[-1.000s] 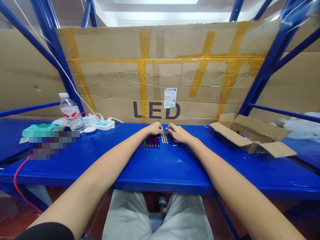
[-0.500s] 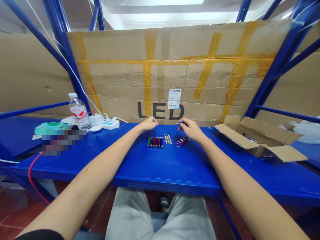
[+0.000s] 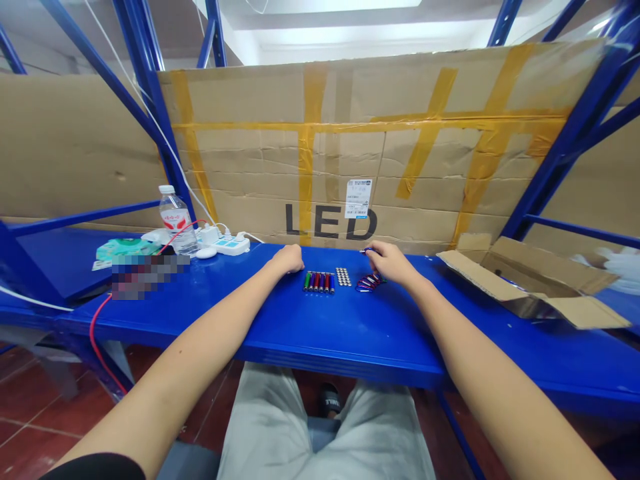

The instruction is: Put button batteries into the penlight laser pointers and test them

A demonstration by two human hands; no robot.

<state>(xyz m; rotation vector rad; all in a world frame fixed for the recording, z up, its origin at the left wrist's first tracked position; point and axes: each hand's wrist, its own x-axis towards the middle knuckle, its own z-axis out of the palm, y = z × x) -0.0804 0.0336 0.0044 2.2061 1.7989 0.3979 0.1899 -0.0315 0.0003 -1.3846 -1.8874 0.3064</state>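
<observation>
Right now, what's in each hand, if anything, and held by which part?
Right hand: blue piece, held behind its exposed tip. Left hand: curled; can't tell whether it holds anything.

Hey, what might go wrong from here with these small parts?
The small blue piece in your right hand's grip might slip and land among the clips nearby. Your left hand's grip is close beside the coloured tubes, so a nudge could roll them into the silver discs, which lie in rows.

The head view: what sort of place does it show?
Probably a workshop or packing area: coloured tubes lie in a row on a blue bench, before a large cardboard sheet, with an open carton at right.
</observation>
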